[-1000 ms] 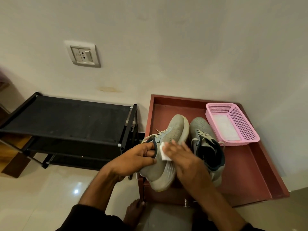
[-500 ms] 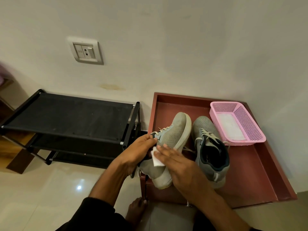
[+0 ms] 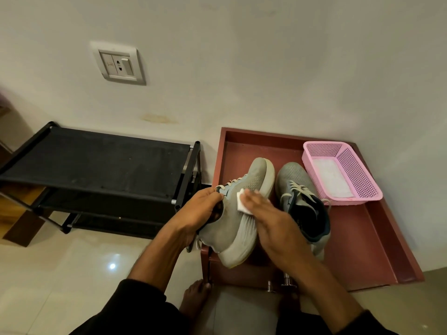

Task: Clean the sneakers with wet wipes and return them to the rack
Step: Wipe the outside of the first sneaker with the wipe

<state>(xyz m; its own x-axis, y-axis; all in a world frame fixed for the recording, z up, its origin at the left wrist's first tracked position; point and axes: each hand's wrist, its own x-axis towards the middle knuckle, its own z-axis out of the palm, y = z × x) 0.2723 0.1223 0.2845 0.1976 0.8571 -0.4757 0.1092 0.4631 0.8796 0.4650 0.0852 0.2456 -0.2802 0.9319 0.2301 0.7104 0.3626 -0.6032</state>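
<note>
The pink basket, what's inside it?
Inside the pink basket lies something flat and white on its bottom, probably wet wipes. The picture is too blurry to count them, and anything underneath is covered.

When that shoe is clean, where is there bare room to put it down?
The black fabric top shelf of the rack shows nothing on it. On the red-brown wooden tray, a bare patch lies in front of the pink plastic basket, right of the second grey sneaker. The tray's left half is crowded by both hands and sneakers.

Reddish-brown rimmed tabletop (image 3: 358,238), a grey sneaker (image 3: 300,189) and pink basket (image 3: 348,165) on it.
</note>
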